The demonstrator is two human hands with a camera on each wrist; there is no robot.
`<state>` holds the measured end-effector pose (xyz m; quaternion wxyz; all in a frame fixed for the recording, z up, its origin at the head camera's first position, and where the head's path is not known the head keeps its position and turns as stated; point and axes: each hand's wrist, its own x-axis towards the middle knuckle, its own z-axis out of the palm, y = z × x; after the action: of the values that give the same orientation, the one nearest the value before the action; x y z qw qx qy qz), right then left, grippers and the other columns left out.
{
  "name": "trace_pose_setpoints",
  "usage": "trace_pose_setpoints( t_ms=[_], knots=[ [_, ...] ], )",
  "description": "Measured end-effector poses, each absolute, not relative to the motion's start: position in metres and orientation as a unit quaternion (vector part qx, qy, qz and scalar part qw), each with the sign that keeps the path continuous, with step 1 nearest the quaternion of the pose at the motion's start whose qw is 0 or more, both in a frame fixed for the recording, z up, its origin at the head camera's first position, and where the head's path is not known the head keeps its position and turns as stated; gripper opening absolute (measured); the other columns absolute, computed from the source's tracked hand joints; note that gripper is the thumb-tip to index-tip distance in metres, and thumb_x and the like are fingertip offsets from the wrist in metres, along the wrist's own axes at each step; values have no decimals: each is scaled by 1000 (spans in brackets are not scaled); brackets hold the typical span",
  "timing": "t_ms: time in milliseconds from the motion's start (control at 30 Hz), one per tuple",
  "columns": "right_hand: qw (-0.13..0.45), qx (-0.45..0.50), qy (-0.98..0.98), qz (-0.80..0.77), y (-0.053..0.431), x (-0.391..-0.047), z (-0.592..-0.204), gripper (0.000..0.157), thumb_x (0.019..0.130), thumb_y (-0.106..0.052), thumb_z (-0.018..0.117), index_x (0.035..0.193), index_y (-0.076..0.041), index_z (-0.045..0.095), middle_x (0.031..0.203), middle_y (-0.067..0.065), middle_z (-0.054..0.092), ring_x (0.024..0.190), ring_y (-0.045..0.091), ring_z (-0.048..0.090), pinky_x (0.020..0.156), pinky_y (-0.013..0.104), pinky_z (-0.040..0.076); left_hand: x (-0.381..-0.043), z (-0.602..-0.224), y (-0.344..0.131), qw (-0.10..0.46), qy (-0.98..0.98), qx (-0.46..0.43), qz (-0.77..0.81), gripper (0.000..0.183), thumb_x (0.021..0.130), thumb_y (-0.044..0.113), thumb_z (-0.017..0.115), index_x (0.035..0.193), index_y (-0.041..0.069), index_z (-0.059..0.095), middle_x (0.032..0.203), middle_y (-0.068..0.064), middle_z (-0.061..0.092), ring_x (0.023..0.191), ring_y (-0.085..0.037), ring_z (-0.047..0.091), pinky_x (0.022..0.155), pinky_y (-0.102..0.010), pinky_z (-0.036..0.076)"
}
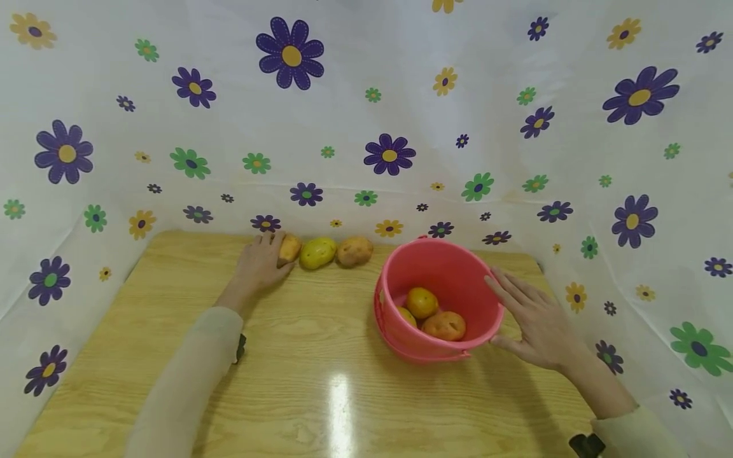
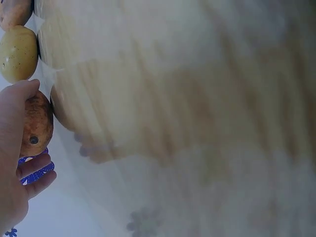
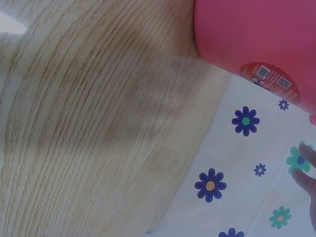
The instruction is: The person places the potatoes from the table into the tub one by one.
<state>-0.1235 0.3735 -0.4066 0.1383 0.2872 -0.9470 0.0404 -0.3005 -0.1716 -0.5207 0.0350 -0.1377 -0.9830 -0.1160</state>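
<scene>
My left hand (image 1: 260,264) is at the left end of a row against the back cloth, spread around a brown potato (image 1: 290,249). In the left wrist view the thumb lies at one side of that potato (image 2: 37,123) and the fingers reach past its other side, with a gap showing. Beside it sit a yellow-green potato (image 1: 318,253) and a tan potato (image 1: 355,252). A pink bucket (image 1: 395,350) stands to the right, holding a potato (image 1: 444,326) and two orange fruits (image 1: 422,303). My right hand (image 1: 541,321), fingers straight, is at the bucket's right rim.
The wooden table (image 1: 275,381) has a glossy surface with a bright reflection near the front. White cloth with printed flowers (image 1: 343,114) hangs behind and along both sides. A red label (image 3: 269,81) is on the bucket's outer wall.
</scene>
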Motion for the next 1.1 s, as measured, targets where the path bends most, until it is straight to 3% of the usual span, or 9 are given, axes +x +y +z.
trace_pose_setpoints(
  t_ms=[1100],
  knots=[
    [146, 298, -942, 45, 371, -124, -407, 101, 85, -66, 69, 166, -17, 34, 170, 15, 39, 145, 45, 47, 105, 72, 49, -270, -508, -183, 64, -978, -164, -109, 80, 91, 50, 71, 153, 7, 42, 141, -26, 52, 126, -46, 55, 105, -65, 52]
  ],
)
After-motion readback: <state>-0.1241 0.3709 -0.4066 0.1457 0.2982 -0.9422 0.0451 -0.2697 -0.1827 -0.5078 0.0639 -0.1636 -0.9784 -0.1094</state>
